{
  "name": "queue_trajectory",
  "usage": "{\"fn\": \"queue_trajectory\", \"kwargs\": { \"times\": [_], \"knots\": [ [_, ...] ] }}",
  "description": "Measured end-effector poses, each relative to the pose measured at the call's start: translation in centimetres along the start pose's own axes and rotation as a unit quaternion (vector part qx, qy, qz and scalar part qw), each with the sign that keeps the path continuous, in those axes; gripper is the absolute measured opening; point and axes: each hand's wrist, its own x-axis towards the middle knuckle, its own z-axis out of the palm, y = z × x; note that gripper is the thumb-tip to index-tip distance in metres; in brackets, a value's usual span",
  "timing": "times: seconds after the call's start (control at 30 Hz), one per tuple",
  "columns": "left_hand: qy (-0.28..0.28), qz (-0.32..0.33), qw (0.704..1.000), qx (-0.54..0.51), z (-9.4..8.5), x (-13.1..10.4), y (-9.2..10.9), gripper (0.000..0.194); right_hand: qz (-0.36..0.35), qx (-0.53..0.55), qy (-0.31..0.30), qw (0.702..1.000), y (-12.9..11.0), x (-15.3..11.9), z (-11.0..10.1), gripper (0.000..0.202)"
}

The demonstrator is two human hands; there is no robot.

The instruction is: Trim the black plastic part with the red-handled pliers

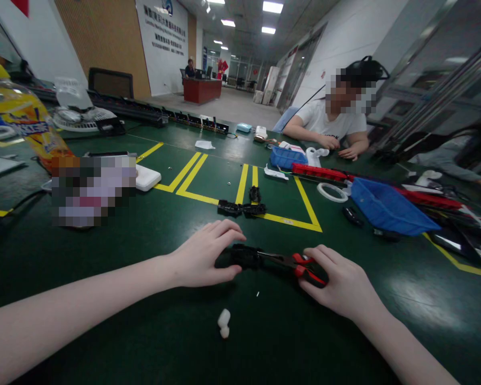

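My right hand [340, 275] is wrapped round the red and black handles of a pair of long-nose pliers [282, 260]. The pliers point left, and their jaw tips meet the right end of a small black ribbed part [244, 255]. My left hand [208, 254] has that part between thumb and fingers, from its left side. Just beyond lie several similar black pieces [229, 207] on the green table. Whether the jaw tips grip anything inside the part is too small to tell.
Nearer me lie a small white lump [224, 321] and a tiny white sliver [257, 294]. Left stand a drink bottle [32, 117] and a white box [147, 177]. Right are a blue tray [388, 208] and a tape roll [332, 192]. Another person [332, 115] sits across the table.
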Motion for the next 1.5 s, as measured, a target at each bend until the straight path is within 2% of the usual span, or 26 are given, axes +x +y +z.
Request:
{"fn": "queue_trajectory", "kwargs": {
  "times": [0.07, 0.1, 0.23, 0.37, 0.7, 1.0, 1.5],
  "knots": [
    [-0.008, -0.009, 0.999, 0.052, 0.9, 1.5, -0.4, 0.059, 0.001, -0.006, 0.001, 1.000, 0.0, 0.0, 0.0, 0.033],
    [-0.016, -0.008, 0.997, 0.072, 1.3, 2.1, -0.5, 0.061, 0.003, -0.008, 0.001, 1.000, 0.1, 0.0, 0.1, 0.033],
    [-0.029, 0.014, 0.996, 0.089, 2.3, 3.5, -0.9, 0.044, 0.010, -0.009, -0.002, 1.000, 0.3, -0.1, 0.1, 0.033],
    [-0.032, 0.030, 0.997, 0.061, 2.3, 3.2, -1.3, 0.031, 0.013, -0.001, 0.006, 1.000, 0.2, 0.0, 0.2, 0.033],
    [-0.045, 0.034, 0.996, 0.069, 2.7, 3.2, -1.4, 0.033, 0.017, 0.001, 0.027, 0.999, -1.0, 0.3, 0.4, 0.032],
    [-0.067, 0.050, 0.993, 0.084, 2.2, 3.4, -1.1, 0.033, 0.022, 0.005, 0.024, 0.999, -1.0, 0.4, 0.4, 0.032],
    [-0.066, 0.045, 0.995, 0.068, 2.3, 3.4, -1.6, 0.035, 0.014, -0.013, 0.046, 0.999, -0.8, 0.3, 0.3, 0.033]
  ]
}}
